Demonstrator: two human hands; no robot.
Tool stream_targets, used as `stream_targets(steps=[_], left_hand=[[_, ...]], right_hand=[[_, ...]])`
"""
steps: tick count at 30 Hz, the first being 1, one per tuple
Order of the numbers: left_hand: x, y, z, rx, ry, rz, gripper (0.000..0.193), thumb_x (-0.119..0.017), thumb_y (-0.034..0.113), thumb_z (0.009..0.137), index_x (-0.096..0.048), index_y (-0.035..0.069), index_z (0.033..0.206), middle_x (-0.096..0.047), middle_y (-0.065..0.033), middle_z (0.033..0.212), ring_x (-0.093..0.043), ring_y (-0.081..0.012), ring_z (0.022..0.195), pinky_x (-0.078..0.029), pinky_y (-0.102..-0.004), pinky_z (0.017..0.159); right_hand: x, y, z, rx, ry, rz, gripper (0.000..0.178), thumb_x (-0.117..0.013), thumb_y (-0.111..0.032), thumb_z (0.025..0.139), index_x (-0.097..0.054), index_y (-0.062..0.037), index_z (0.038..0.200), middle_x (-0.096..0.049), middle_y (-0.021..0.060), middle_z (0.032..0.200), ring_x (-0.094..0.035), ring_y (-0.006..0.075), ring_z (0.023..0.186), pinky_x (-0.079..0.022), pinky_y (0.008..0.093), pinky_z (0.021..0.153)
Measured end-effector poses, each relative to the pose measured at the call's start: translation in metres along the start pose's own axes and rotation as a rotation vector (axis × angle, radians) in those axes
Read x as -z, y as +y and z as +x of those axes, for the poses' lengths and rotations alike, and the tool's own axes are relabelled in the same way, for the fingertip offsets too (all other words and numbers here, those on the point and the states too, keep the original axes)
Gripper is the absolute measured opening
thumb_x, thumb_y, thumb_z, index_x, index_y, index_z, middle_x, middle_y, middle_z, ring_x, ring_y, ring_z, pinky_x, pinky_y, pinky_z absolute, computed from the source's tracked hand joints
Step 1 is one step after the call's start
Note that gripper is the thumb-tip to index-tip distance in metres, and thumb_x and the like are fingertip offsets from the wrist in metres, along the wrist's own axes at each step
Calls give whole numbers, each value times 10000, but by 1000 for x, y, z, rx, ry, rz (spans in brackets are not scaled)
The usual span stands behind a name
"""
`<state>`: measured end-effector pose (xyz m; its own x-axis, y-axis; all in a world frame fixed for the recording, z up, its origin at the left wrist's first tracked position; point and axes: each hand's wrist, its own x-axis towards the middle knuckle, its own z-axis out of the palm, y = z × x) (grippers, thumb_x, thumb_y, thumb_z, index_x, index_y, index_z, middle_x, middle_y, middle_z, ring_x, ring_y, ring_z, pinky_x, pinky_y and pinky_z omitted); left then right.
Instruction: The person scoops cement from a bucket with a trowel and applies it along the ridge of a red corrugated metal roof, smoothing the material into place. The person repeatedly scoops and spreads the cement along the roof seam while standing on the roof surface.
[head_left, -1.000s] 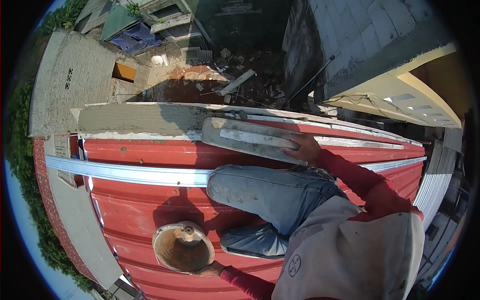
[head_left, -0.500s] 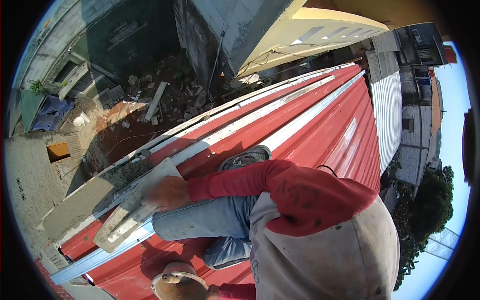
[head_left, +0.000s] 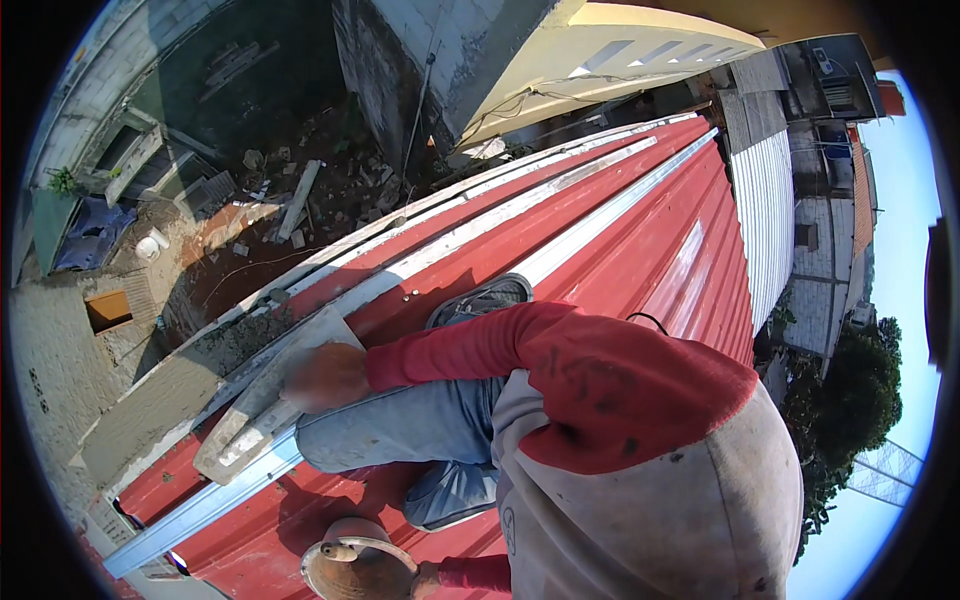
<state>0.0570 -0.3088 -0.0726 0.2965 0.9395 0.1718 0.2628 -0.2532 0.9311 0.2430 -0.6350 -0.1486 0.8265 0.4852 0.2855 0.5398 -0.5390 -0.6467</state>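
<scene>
My right hand point(head_left: 326, 377), reaching out in a red sleeve, is closed on a long, mortar-smeared grey plastering float point(head_left: 250, 416). Blurring hides the finer shape of its fingers. The float lies along the top of a low wall edge, beside wet-looking grey mortar point(head_left: 244, 343). Lower in the picture, my left hand point(head_left: 427, 580) grips the rim of a round bucket point(head_left: 357, 527). Brown-grey residue coats the bucket's inside, and a short wooden handle point(head_left: 340, 551) shows at its rim. My jeans-covered knee point(head_left: 345, 440) is bent close beside the float.
Red ribbed metal roofing point(head_left: 590, 262) slopes under me, with a shiny metal strip point(head_left: 215, 508) near the edge. Beyond the wall point(head_left: 150, 412) is a drop to a rubble-strewn yard point(head_left: 290, 200). A yellow wall point(head_left: 600, 60) rises at the far side.
The whole view has shifted slightly. My right hand stays on the float and my left hand stays on the bucket, both in nearly the same places.
</scene>
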Motion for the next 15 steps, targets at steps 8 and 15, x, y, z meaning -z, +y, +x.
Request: stream_targets(steps=[8, 15], left_hand=[[105, -55, -29, 188, 311, -136, 653, -350, 486, 1020, -364, -4, 1452, -392, -205, 1483, -470, -316, 1288, -379, -450, 1116], [123, -53, -75, 312, 516, -273, 668, -336, 486, 1034, -345, -28, 1460, -401, -212, 1464, -471, -319, 1280, -393, -441, 1087]], right_hand=[[6, 20, -10, -49, -8, -39, 532, -725, -361, 819, -575, -202, 1304, -664, 48, 1030, -682, 269, 829, -543, 403, 703], [44, 25, -23, -132, -21, 169, 465, -728, -276, 860, -593, -146, 1286, -674, 130, 1173, -676, 325, 982, -552, 386, 841]])
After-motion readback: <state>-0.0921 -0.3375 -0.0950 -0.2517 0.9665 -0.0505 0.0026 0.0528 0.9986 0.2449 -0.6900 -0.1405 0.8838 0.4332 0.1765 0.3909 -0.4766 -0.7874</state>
